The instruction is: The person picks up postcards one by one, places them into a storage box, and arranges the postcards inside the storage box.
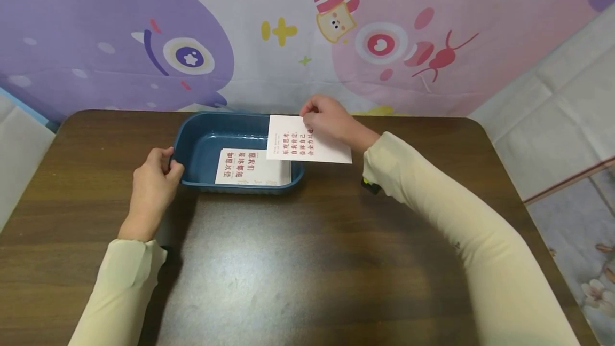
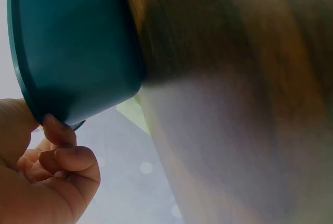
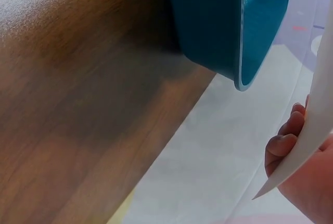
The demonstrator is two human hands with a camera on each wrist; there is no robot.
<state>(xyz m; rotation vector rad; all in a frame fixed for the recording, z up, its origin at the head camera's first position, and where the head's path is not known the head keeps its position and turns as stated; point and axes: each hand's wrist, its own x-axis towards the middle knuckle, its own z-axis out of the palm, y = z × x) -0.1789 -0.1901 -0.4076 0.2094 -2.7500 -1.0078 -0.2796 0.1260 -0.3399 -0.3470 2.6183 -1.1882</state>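
A dark blue plastic bin [image 1: 240,189] stands toward the back of the table. My left hand [image 1: 155,183] pinches its left rim between thumb and curled fingers; the left wrist view shows these fingertips on the bin's corner [image 2: 73,52]. My right hand [image 1: 331,122] grips a white card [image 1: 326,152] with red printed characters by its upper edge, above the bin's right end. In the right wrist view this card [image 3: 312,135] looks slightly bent. Inside the bin lies another white printed card [image 1: 235,167], partly covered by the held one; whether more lie beneath, I cannot tell.
The brown wooden table [image 1: 288,260] reflects a bright glare in front of the bin. Directly behind its back edge hangs a cartoon-printed cloth [image 1: 269,79]. A pale tiled surface [image 1: 557,100] borders the table on the right.
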